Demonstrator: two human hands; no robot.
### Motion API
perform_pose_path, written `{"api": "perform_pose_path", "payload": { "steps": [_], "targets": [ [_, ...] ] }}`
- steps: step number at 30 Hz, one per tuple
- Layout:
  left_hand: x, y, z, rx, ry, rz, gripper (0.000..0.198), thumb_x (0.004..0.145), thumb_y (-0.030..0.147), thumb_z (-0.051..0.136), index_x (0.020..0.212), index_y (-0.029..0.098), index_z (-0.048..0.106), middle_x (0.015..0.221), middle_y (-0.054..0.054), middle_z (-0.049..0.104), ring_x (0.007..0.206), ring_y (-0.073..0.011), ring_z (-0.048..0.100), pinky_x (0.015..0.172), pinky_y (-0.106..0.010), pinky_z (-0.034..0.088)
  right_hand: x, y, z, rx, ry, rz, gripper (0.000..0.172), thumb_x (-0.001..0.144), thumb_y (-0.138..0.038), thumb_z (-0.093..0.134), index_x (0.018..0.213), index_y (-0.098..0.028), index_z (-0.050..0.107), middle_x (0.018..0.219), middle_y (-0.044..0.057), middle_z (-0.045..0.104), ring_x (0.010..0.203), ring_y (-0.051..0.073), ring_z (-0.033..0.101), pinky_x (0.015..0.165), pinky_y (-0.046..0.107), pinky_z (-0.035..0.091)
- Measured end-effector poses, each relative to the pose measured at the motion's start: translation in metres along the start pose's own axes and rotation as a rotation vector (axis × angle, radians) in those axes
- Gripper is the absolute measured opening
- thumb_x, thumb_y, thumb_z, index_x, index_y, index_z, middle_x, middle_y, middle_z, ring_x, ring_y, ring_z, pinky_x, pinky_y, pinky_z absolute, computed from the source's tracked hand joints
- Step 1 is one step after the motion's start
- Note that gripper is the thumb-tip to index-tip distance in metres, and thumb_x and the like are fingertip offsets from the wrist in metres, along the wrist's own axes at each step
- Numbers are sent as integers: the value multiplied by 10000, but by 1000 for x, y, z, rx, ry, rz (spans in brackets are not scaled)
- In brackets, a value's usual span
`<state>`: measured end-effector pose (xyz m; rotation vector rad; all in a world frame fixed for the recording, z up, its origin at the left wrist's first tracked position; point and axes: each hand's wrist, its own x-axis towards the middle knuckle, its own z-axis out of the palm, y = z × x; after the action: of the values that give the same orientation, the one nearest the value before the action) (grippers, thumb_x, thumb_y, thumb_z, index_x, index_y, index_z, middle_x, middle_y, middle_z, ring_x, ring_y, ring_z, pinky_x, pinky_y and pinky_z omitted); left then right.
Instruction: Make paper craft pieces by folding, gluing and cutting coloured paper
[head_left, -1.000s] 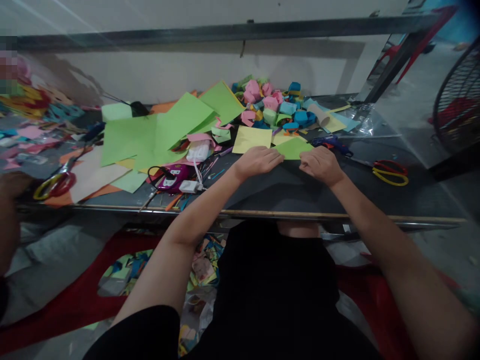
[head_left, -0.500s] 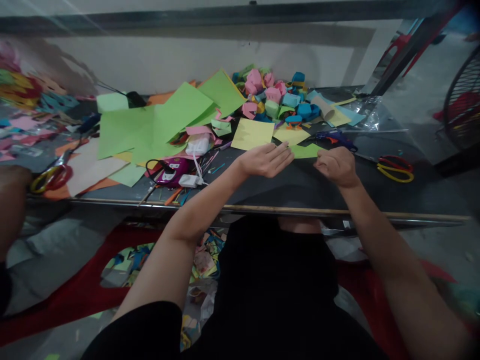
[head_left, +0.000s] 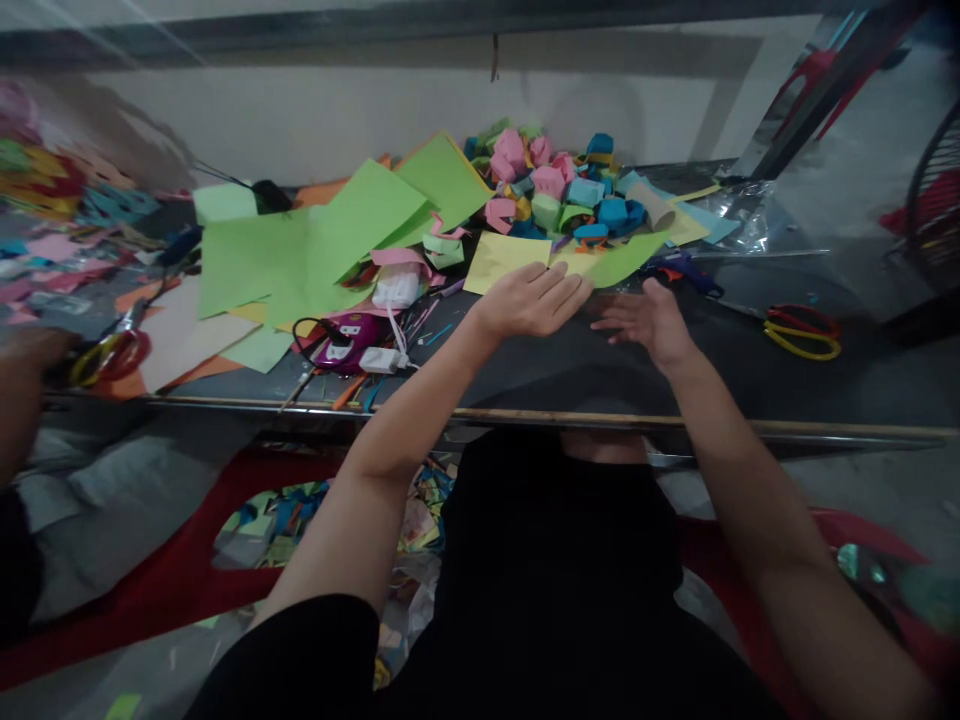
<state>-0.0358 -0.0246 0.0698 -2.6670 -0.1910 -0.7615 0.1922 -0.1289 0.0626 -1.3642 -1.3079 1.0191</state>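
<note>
From where I stood, the green sheet (head_left: 630, 262) was up off the dark table (head_left: 540, 382), reaching rightward from the left hand's fingers, in front of the heap of folded paper pieces (head_left: 551, 185); its far end curved upward to a point, near the cardboard tube (head_left: 655, 206), and behind its near end lay a pale yellow sheet (head_left: 576, 262).

It looked like plain paper, so I took it to be very light, limp across its width yet springy enough to hold a curve; I judged it not slippery, but easy to crease or tear, and apt to flutter if the grip were loose; the safest hold seemed a light pinch at an edge or corner, flat between thumb and fingers, with no squeeze on the middle.

The left hand (head_left: 534, 302) had its back turned up and its fingers drawn together, narrow, closed on the sheet's near end; its thumb was out of sight, so I couldn't tell just how it pinched; the right hand (head_left: 651, 325) was spread wide, thumb raised, fingers blurred and pointing at the left one; it held nothing that I could see, and sat just below the sheet, apparently clear of it; beyond it lay the blue glue gun (head_left: 686, 272) and the scissors (head_left: 802, 332).
</note>
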Motion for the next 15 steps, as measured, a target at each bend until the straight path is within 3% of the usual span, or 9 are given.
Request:
{"api": "perform_pose_path", "payload": {
  "steps": [3, 6, 11, 15],
  "targets": [
    [4, 4, -3, 0, -3, 41, 462, 1104, 353, 357, 1436, 110, 568, 1150, -191, 741, 1144, -260, 705, 862, -409, 544, -5, -23, 14, 193, -66, 195, 671, 848, -836, 522, 999, -221, 746, 863, 112, 776, 819, 281, 767, 563, 325, 572],
    [8, 7, 1, -14, 10, 85, 464, 1110, 349, 331, 1426, 109, 572, 1148, -188, 738, 1112, -244, 709, 847, -397, 550, -4, -35, 21, 237, -22, 268, 484, 898, -667, 626, 997, -206, 732, 804, 93, 764, 773, 254, 766, 530, 291, 571],
    [16, 16, 0, -93, 115, 65, 445, 1095, 401, 369, 1392, 151, 587, 1149, -157, 741, 1057, -220, 708, 888, -401, 546, 10, -22, 15, 237, 147, 198, 265, 896, -449, 687, 967, -196, 719, 767, 64, 742, 706, 226, 732, 594, 336, 604],
    [31, 36, -35, -175, 234, 56, 487, 1066, 517, 357, 1335, 212, 625, 1145, -113, 740, 1094, -239, 701, 980, -446, 534, 9, -9, 8, 151, 253, 75, 276, 902, -455, 709, 991, -196, 742, 892, 70, 773, 893, 265, 741, 797, 426, 632]
  ]
}}
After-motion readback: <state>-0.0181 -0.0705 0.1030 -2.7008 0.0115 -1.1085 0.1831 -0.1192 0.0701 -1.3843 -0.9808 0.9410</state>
